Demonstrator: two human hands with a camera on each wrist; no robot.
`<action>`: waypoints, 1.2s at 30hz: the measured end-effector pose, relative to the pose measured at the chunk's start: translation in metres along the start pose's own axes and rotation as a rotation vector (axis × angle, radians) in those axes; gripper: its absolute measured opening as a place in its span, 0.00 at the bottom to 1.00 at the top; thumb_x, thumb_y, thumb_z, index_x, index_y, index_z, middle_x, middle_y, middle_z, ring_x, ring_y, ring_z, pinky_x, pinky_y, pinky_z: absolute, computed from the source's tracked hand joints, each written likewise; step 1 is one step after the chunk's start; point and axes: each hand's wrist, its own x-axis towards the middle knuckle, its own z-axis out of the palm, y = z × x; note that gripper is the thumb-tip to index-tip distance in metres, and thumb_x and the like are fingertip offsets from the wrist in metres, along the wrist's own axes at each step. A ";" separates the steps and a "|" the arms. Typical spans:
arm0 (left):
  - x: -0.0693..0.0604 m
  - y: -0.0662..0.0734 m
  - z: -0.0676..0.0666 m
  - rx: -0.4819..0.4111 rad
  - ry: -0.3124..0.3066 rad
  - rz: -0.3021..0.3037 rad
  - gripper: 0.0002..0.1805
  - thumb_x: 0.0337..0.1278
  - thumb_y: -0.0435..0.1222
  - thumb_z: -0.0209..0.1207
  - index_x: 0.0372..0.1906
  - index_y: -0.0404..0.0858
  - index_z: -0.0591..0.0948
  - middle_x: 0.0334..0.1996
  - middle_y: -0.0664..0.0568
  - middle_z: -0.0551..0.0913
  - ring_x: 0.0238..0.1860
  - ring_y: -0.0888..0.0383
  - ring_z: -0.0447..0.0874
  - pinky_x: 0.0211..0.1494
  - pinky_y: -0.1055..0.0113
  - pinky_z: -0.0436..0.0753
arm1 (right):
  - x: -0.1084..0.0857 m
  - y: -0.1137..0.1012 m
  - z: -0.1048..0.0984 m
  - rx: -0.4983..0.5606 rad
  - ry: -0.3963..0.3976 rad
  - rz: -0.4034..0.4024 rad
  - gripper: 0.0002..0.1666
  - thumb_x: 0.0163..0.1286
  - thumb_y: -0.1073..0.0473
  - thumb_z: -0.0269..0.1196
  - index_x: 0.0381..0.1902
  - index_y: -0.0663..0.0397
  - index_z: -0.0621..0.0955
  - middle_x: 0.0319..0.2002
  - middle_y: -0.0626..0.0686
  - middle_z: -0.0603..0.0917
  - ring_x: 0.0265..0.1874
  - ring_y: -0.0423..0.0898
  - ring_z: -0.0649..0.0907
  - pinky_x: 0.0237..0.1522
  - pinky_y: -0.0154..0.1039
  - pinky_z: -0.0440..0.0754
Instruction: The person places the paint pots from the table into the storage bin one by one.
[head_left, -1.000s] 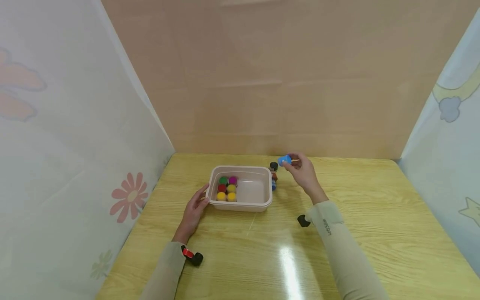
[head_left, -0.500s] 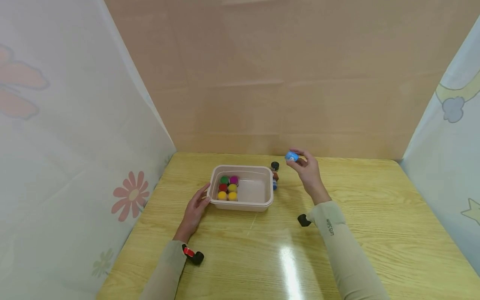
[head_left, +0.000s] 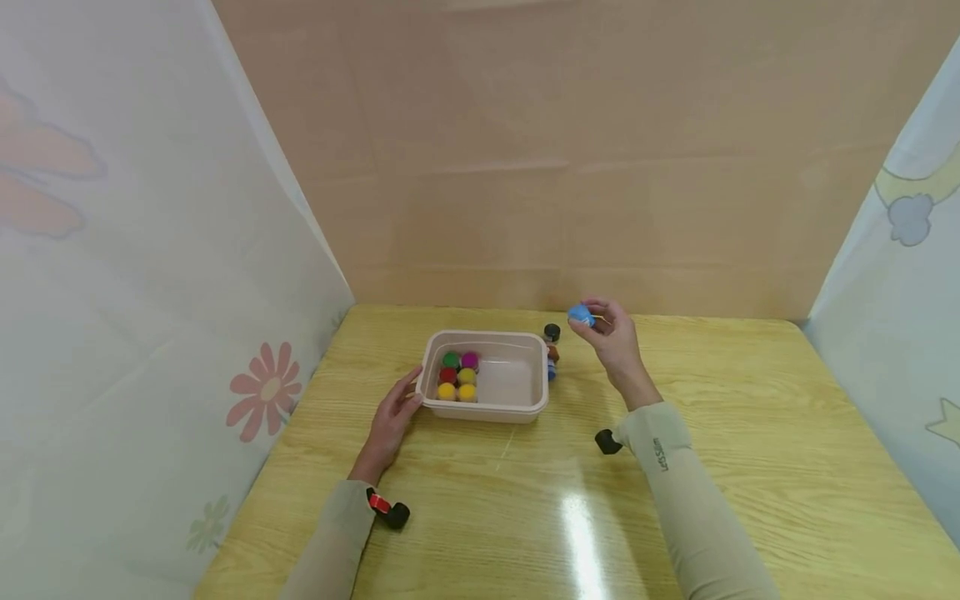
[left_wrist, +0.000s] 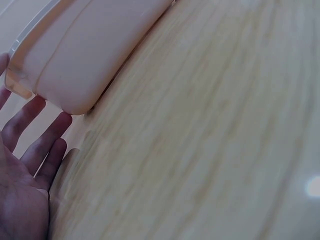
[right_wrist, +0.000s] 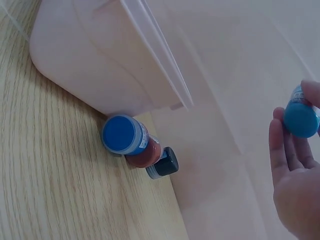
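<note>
My right hand [head_left: 617, 343] pinches a small light-blue paint jar [head_left: 581, 315] between thumb and fingers, raised beyond the right end of a pale pink plastic box [head_left: 487, 413]. In the right wrist view, its turquoise lid [right_wrist: 301, 121] tilts toward the camera. My left hand [head_left: 388, 423] touches the box's left end with extended fingers; the left wrist view has several fingertips against its wall. Inside the box's left half, several jars stand in rows: green [head_left: 451, 360], purple [head_left: 469, 360], red [head_left: 447, 375], olive-yellow [head_left: 467, 376], and yellow [head_left: 447, 392] lids.
Along the box's right side stand a dark-blue jar [right_wrist: 120, 134], a brown jar [right_wrist: 146, 154] and a black-lidded jar [right_wrist: 164, 164]. The wooden table [head_left: 480, 492] meets a brown backdrop [head_left: 465, 225] behind, with printed sheets on both sides.
My right hand has moved slightly right and up, turning the light-blue jar in its fingers. The left hand stays at the box. The head view has shifted a little.
</note>
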 end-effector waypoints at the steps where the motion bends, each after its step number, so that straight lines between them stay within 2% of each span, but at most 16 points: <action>1: 0.000 0.000 0.000 0.000 -0.003 0.001 0.29 0.80 0.42 0.54 0.80 0.49 0.66 0.73 0.40 0.71 0.71 0.38 0.72 0.64 0.75 0.76 | -0.002 -0.003 0.001 -0.011 0.000 -0.004 0.20 0.72 0.61 0.69 0.58 0.50 0.77 0.52 0.48 0.78 0.50 0.38 0.82 0.51 0.25 0.82; 8: 0.001 -0.002 0.000 -0.001 -0.003 -0.005 0.29 0.80 0.42 0.54 0.80 0.50 0.66 0.73 0.41 0.72 0.71 0.39 0.73 0.64 0.75 0.76 | -0.001 0.002 0.001 -0.032 0.010 -0.050 0.20 0.71 0.59 0.70 0.57 0.52 0.77 0.49 0.46 0.81 0.48 0.43 0.81 0.50 0.26 0.82; 12: 0.001 0.000 0.000 0.007 -0.003 -0.002 0.29 0.80 0.41 0.53 0.80 0.50 0.66 0.73 0.40 0.71 0.71 0.38 0.73 0.64 0.75 0.76 | 0.000 0.004 0.002 -0.007 -0.001 -0.073 0.21 0.72 0.60 0.69 0.59 0.58 0.76 0.48 0.45 0.82 0.49 0.41 0.81 0.51 0.26 0.82; 19: 0.001 -0.001 0.000 0.003 -0.002 0.006 0.29 0.80 0.41 0.54 0.80 0.49 0.66 0.73 0.40 0.72 0.71 0.38 0.73 0.63 0.75 0.76 | 0.001 0.005 0.007 0.031 -0.029 -0.049 0.24 0.73 0.62 0.67 0.63 0.63 0.76 0.48 0.42 0.83 0.45 0.37 0.84 0.52 0.27 0.83; 24: 0.002 -0.004 0.000 0.024 0.005 0.010 0.29 0.80 0.41 0.53 0.80 0.48 0.66 0.72 0.39 0.72 0.69 0.43 0.75 0.64 0.73 0.77 | 0.000 0.005 0.012 0.061 -0.050 -0.025 0.29 0.75 0.61 0.65 0.68 0.69 0.72 0.50 0.44 0.80 0.46 0.38 0.84 0.55 0.27 0.82; 27: 0.003 -0.004 0.000 0.029 0.007 0.009 0.29 0.81 0.41 0.53 0.80 0.48 0.65 0.72 0.40 0.72 0.69 0.45 0.76 0.64 0.73 0.76 | 0.001 0.006 0.015 0.074 -0.053 -0.019 0.26 0.75 0.60 0.65 0.66 0.64 0.74 0.51 0.45 0.79 0.46 0.39 0.84 0.56 0.29 0.83; 30: 0.002 -0.003 0.000 0.021 0.001 0.009 0.29 0.81 0.41 0.52 0.80 0.48 0.65 0.73 0.40 0.71 0.69 0.43 0.75 0.64 0.73 0.76 | 0.001 0.006 0.017 0.086 -0.055 -0.015 0.23 0.75 0.59 0.65 0.64 0.60 0.76 0.52 0.47 0.79 0.46 0.39 0.84 0.56 0.32 0.84; 36: 0.000 0.000 0.001 0.008 0.001 0.006 0.29 0.80 0.41 0.54 0.80 0.49 0.66 0.72 0.39 0.72 0.70 0.38 0.73 0.63 0.75 0.76 | 0.001 0.005 0.028 0.039 -0.068 0.000 0.25 0.75 0.59 0.66 0.65 0.64 0.76 0.52 0.50 0.79 0.46 0.40 0.84 0.53 0.33 0.85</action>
